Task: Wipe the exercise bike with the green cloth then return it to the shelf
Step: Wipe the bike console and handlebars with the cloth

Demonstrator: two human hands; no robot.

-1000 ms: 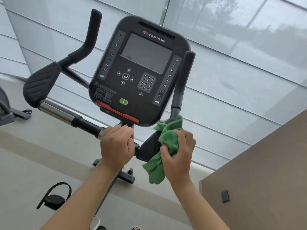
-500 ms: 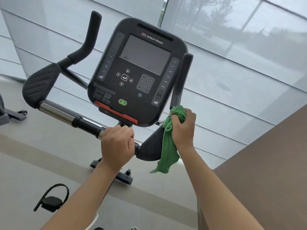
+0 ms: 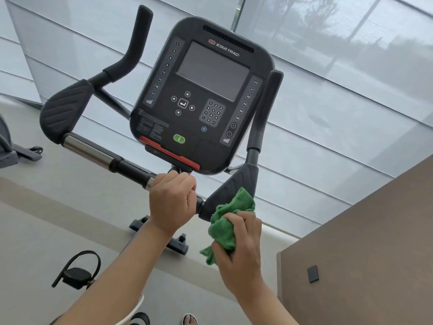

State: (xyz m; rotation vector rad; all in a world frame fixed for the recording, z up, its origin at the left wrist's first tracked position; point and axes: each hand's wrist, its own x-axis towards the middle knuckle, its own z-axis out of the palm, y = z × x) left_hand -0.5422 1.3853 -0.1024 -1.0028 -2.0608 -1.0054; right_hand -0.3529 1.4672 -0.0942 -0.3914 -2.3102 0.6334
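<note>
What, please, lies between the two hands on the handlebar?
In the head view, a short black stretch of handlebar and the lower end of the right elbow pad separate the left hand from the right hand.

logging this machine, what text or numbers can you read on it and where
"STAR TRAC": brand above the console screen.
"1 3 6 9 12 15 18 21": left button column.
"24 27 30 33 36 40": right button column.
Number keypad and fine-print label: too small to read.

- Left hand [image 3: 173,202] is curled in a fist around a bar, knuckles up, forearm reaching in from lower left.
- Right hand [image 3: 239,245] grips a bunched cloth, fingers curled, forearm from lower right.
</note>
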